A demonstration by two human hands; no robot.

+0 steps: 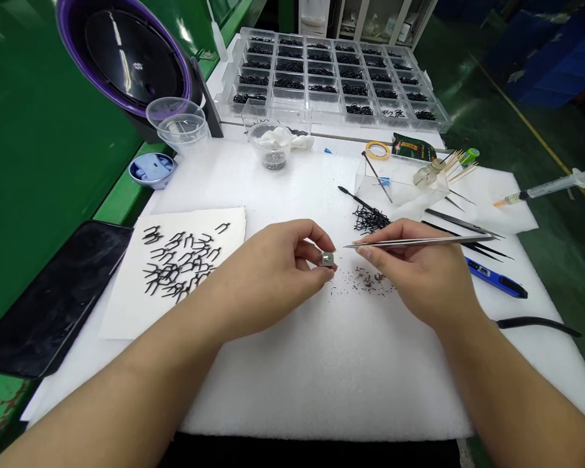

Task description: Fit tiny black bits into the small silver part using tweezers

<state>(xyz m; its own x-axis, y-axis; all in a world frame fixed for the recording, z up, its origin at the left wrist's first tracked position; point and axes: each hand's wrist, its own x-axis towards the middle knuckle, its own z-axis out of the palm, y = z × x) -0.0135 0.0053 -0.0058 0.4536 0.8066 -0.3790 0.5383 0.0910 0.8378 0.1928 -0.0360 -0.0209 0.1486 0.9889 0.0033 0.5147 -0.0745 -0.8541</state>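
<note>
Between the thumb and fingers of my left hand (277, 276) is a small silvery metal block (327, 259). My right hand (422, 270) grips a pair of metal tweezers (419, 242), their tips pointing left, a short gap away from the block. Tiny brown bits (368, 281) lie scattered on the white foam sheet (331, 377) under the tweezers. Just behind my right hand sits a heap of short black pieces (370, 220). To the left of my left hand, black forked pieces (182, 260) are spread over a white paper (127, 312).
A clear compartment box (326, 104) of black pieces stands at the back. A purple-rimmed fan (127, 58) and clear cups (178, 123) are back left, a dark tablet (53, 292) far left. On the right lie a syringe (550, 185), a blue pen-like tool (497, 278) and more tweezers (463, 223).
</note>
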